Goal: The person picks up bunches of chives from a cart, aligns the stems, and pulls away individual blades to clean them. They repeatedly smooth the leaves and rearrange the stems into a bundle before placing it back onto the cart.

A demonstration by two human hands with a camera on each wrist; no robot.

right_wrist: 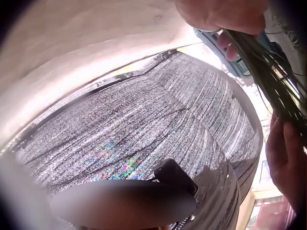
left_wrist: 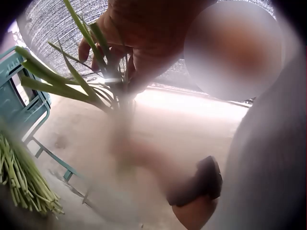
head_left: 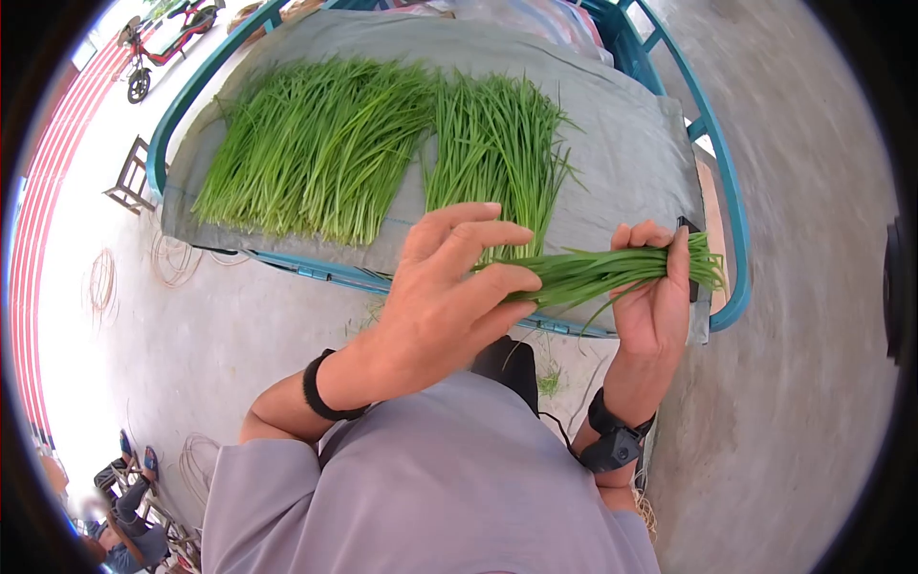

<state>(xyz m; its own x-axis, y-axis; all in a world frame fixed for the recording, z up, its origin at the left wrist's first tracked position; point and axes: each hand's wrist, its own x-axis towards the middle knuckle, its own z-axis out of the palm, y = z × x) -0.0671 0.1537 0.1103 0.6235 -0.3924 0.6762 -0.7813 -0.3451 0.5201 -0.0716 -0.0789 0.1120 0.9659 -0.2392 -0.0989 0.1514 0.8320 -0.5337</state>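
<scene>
My right hand (head_left: 652, 306) grips a bunch of garlic chives (head_left: 588, 275) near its right end, fingers curled round the stalks, with short ends sticking out beyond. At the bunch's other end is my left hand (head_left: 430, 301), fingers spread and slightly bent, fingertips right at the loose leaves. The right wrist view shows the left-hand fingers (right_wrist: 290, 143) against the leaves. Behind the hands, a broad pile of chives (head_left: 316, 143) and a narrower pile (head_left: 492, 143) lie side by side on a grey sheet (head_left: 622, 134). A dark object (head_left: 692, 287) shows behind the bunch's right end.
A teal rail (head_left: 717, 143) borders the sheet-covered cart bed. On the floor to the left are a small stool (head_left: 131, 177) and coils of wire (head_left: 102, 277). A red bike (head_left: 167, 48) stands at the far left; a seated person (head_left: 139, 540) is at the lower left.
</scene>
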